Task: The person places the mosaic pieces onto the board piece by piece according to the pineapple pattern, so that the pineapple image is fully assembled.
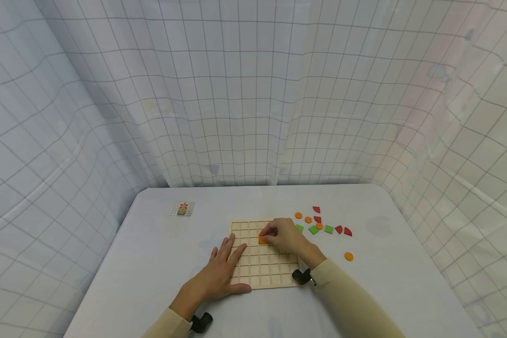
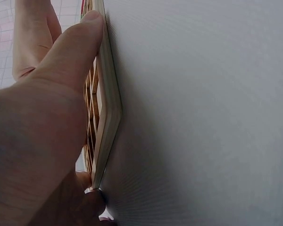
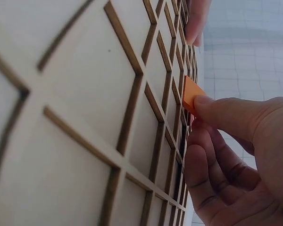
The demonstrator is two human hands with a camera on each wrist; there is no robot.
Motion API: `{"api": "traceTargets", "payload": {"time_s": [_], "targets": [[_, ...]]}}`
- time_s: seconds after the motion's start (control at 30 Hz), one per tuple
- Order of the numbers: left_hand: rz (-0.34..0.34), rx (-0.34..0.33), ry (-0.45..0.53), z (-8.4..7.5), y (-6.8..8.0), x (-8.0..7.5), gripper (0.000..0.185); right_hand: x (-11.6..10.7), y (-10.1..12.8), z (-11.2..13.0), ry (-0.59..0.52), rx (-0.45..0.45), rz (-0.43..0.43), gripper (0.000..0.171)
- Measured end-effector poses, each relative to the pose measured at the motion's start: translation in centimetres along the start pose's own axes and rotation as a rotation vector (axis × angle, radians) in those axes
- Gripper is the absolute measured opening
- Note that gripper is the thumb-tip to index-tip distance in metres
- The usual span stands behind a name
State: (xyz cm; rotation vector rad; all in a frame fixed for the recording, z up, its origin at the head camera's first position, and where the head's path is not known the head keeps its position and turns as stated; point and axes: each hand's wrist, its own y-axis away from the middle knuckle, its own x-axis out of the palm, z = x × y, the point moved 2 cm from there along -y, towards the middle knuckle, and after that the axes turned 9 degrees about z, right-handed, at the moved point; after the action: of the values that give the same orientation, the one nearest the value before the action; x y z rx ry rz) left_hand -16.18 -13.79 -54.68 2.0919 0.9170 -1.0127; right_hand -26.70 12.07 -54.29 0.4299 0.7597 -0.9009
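Note:
A pale wooden grid board lies flat on the white table. My right hand pinches an orange square tile between thumb and fingers and holds it against a cell in the board's upper middle; the tile shows close up in the right wrist view, tilted on the grid. My left hand lies flat with straight fingers on the board's left part, thumb pressed along the board's edge.
Loose tiles lie right of the board: orange discs, green squares, red pieces, and one orange disc apart. A small picture card sits at the back left. Gridded white curtains enclose the table.

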Motion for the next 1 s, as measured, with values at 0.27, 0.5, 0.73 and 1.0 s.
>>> {"api": "traceTargets", "payload": {"time_s": [0.27, 0.5, 0.73, 1.0], "targets": [[0.004, -0.007, 0.0, 0.03, 0.11, 0.14, 0.123, 0.38, 0.07, 0.34, 0.027, -0.014, -0.004, 0.007], [-0.003, -0.006, -0.007, 0.06, 0.04, 0.16, 0.124, 0.55, 0.12, 0.26, 0.025, -0.008, -0.027, 0.008], [-0.007, -0.002, -0.009, 0.03, 0.02, 0.11, 0.124, 0.67, 0.39, 0.09, 0.049, -0.019, -0.034, 0.007], [-0.005, -0.008, -0.001, 0.1, -0.01, 0.17, 0.124, 0.48, 0.86, 0.4, 0.049, -0.041, -0.025, 0.006]]}}
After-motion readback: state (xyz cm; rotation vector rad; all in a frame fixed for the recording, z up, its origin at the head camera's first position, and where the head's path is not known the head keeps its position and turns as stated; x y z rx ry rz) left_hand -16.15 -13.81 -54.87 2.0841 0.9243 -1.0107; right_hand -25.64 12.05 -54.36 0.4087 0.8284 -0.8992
